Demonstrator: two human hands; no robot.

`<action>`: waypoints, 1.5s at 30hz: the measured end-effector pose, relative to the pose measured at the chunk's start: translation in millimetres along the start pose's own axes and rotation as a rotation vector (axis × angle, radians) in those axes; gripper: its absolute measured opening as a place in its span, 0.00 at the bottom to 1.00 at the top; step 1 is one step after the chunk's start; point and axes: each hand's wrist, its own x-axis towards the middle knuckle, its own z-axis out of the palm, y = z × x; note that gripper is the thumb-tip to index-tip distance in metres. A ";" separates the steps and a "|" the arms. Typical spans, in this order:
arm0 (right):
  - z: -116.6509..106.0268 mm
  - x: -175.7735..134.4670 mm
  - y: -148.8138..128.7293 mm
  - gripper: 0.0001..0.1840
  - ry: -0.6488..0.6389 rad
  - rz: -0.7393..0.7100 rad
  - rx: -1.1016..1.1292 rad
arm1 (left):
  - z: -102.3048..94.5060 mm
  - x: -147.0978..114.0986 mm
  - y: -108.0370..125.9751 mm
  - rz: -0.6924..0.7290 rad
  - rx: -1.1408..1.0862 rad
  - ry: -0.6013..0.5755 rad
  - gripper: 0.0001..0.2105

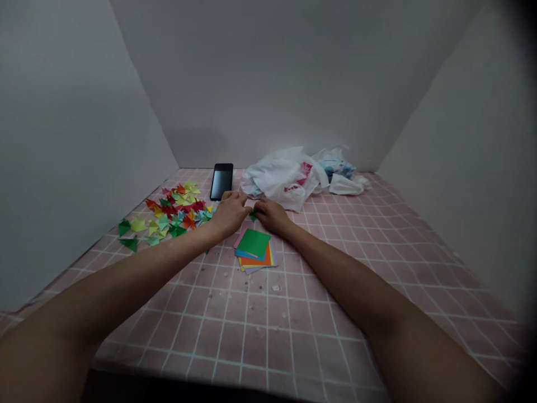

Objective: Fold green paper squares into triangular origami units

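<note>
My left hand (pixel 232 212) and my right hand (pixel 272 216) meet near the middle of the table. Between their fingertips is a small piece of folded green paper (pixel 252 215), pinched from both sides; the fingers partly hide it. Just below the hands lies a stack of square coloured paper (pixel 254 244), green on top, with orange, blue, yellow, pink and purple edges showing. A loose pile of folded paper pieces (pixel 165 215) in red, yellow, green, orange and light blue spreads to the left of my left hand.
Behind my left hand a black phone (pixel 222 182) lies flat. White plastic bags (pixel 285 173) with red print stand at the back, and a white and blue packet (pixel 335 165) sits to their right. Small scraps (pixel 251 307) dot the pink checked tablecloth (pixel 356 240). White walls enclose the table.
</note>
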 end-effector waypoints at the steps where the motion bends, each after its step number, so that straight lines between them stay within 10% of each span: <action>1: 0.4 0.1 0.3 0.07 0.001 0.000 0.000 | -0.2 -0.6 0.7 0.018 0.008 0.002 0.13; 6: 2.2 0.4 1.5 0.06 0.004 0.004 -0.004 | -0.9 -4.7 5.7 0.096 0.021 0.012 0.12; 19: -2.5 -0.4 -1.8 0.07 -0.017 0.008 0.003 | -2.4 23.0 -0.1 -0.411 -0.269 -0.114 0.15; 45: -6.1 0.6 -2.1 0.07 0.004 0.002 0.108 | -2.4 39.0 -3.4 -0.461 -0.320 -0.263 0.15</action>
